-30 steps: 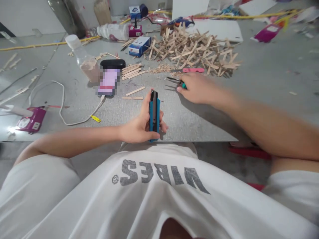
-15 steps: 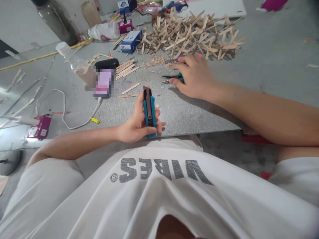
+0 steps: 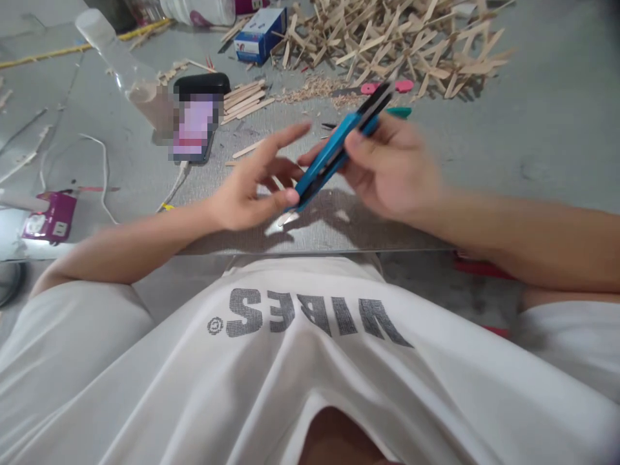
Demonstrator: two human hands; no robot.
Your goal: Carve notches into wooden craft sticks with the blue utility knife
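A blue and black utility knife (image 3: 329, 155) hangs tilted above the grey table (image 3: 533, 129), its black end up to the right. My right hand (image 3: 392, 174) grips its middle with thumb and fingers. My left hand (image 3: 247, 194) pinches the lower end with the thumb, while the index finger points out straight. A teal tool handle (image 3: 400, 112) shows just behind my right hand; whether that hand holds it I cannot tell. The picture is smeared by motion.
A big heap of glued wooden sticks (image 3: 387, 39) lies at the back, with a pink tool (image 3: 387, 86) and shavings before it. To the left are loose sticks (image 3: 245, 100), a phone (image 3: 194, 126) on a white cable (image 3: 104, 181), a plastic bottle (image 3: 126, 71), a blue box (image 3: 259, 35) and a purple charger (image 3: 46, 216).
My right hand left the table and took hold of the knife. The knife tipped from upright to slanted, and my left hand loosened to a pinch on its lower end. The view dropped.
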